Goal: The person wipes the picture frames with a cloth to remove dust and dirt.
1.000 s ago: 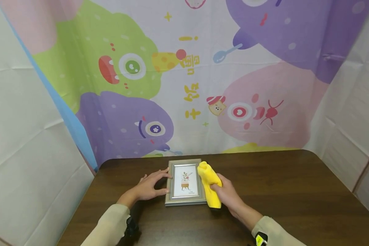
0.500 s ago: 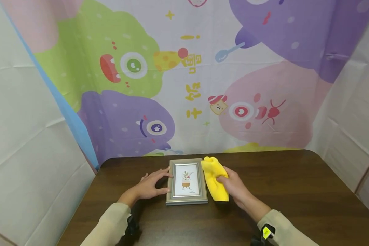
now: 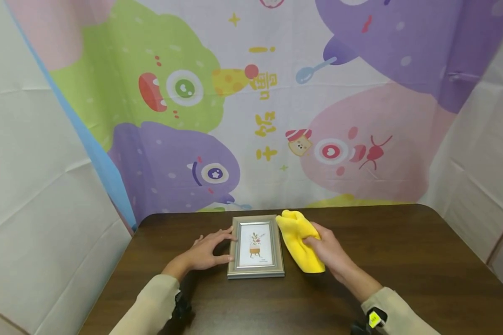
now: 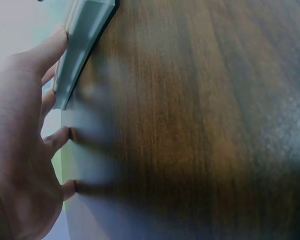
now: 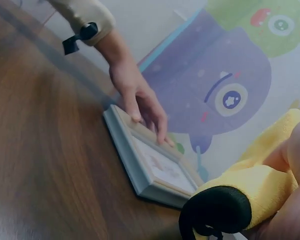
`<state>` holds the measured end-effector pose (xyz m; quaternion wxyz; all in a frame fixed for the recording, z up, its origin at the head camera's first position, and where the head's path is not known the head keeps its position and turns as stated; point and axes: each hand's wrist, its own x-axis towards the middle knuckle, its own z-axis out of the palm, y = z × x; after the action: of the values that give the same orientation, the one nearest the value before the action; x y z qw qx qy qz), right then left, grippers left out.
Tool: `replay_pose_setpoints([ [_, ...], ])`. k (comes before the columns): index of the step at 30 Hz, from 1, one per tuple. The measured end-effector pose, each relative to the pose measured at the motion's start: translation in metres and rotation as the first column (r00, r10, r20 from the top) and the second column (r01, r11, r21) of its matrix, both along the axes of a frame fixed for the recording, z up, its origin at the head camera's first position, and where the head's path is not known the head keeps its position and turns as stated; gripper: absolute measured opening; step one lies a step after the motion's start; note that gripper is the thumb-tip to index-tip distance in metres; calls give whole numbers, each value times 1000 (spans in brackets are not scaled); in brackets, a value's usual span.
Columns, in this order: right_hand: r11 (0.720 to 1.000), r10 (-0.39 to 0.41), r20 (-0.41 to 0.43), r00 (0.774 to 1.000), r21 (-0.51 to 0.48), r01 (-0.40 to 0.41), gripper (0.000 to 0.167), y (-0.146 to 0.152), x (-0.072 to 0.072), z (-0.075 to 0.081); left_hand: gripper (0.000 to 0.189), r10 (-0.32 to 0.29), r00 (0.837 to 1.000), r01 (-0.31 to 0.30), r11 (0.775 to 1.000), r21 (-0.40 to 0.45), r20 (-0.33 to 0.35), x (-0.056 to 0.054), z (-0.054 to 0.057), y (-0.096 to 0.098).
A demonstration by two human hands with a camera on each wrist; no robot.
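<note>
A picture frame (image 3: 256, 249) with a silvery-beige border lies flat on the dark wooden table, its print of a potted plant facing up. My left hand (image 3: 205, 251) rests at the frame's left side, thumb and fingertips on the border. In the left wrist view, two other fingertips (image 4: 70, 186) of that hand touch the tabletop. My right hand (image 3: 329, 249) grips a bunched yellow cloth (image 3: 299, 244), thumb pressed into its folds, just right of the frame. A black rounded end (image 5: 217, 210) shows at the cloth's lower side in the right wrist view.
The brown wooden table (image 3: 243, 307) spreads around the frame. Behind it hangs a curtain (image 3: 272, 181) with cartoon monsters, and pale panels (image 3: 46, 195) stand at both sides. A dark wrist strap (image 3: 180, 304) sits on the left sleeve.
My right hand has drawn the yellow cloth rightward, off the frame's right border, and the cloth shows wider. My left hand keeps its place at the frame's left side.
</note>
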<state>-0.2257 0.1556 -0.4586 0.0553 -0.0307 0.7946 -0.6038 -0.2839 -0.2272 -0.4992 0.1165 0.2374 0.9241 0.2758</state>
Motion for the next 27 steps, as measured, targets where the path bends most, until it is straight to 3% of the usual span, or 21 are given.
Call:
replay_pose_setpoints([
  [4,996,59,-94,994,78,-52,42,4,3,-2,62,-1,1000,1,1000,1,-2,-1,0,0],
  [9,972,133,-221,966,220,-84,46,4,7,-6,62,-3,1000,3,1000,6,-3,-2,0,0],
  [13,949,158,-246,956,304,-79,46,3,11,-8,62,-3,1000,3,1000,4,-4,-3,-1,0],
  [19,936,202,-264,943,336,-106,46,2,16,-11,62,-2,1000,2,1000,3,-3,-1,0,0],
  [27,880,279,-360,890,467,-87,46,-2,27,-18,62,-6,1000,6,1000,-1,0,1,1,1],
])
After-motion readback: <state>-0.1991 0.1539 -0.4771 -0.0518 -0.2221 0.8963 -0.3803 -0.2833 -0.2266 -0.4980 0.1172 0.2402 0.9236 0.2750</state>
